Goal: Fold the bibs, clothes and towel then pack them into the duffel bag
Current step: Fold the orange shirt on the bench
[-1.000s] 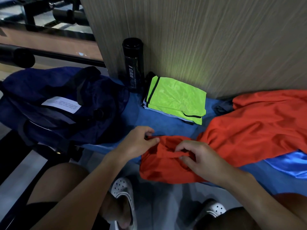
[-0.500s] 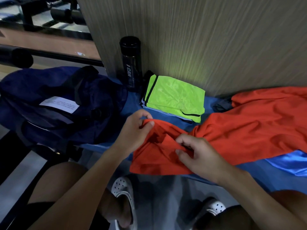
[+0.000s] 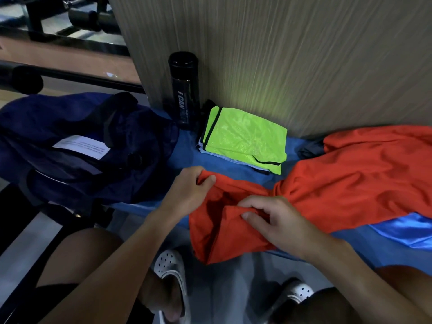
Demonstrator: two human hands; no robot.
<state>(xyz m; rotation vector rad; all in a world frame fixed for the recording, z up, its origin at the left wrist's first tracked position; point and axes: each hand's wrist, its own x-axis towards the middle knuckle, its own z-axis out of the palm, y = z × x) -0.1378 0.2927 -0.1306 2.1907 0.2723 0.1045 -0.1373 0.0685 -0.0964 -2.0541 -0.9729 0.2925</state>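
An orange garment point(image 3: 350, 183) is being handled at the front edge of the blue-covered bench point(image 3: 184, 153). Its near-left corner is being pinched by the left hand point(image 3: 189, 190), with thumb and curled fingers closed on the cloth's edge. A bunched fold nearer the middle is being gripped by the right hand point(image 3: 278, 223), whose fingers are being curled into the fabric. The garment's near end is being left to hang over the bench's edge, while the rest is being carried by the bench, spread to the right as far as the wood-grain panel point(image 3: 304, 54).

A shiny blue garment point(image 3: 409, 228) is being partly covered by the orange one at the right. A dark grey cloth point(image 3: 312, 148) is being half hidden behind it, beside the panel.

A folded stack topped by a neon-yellow bib point(image 3: 243, 139) with black trim is being kept against the panel, behind the hands and apart from the orange garment. A black bottle point(image 3: 184, 90) is being kept upright just left of that stack.

The navy duffel bag point(image 3: 70, 146), bearing a white label, is being supported slumped at the bench's left end, near the left hand; whether it is open cannot be told. White perforated clogs point(image 3: 173, 272) are being worn below.
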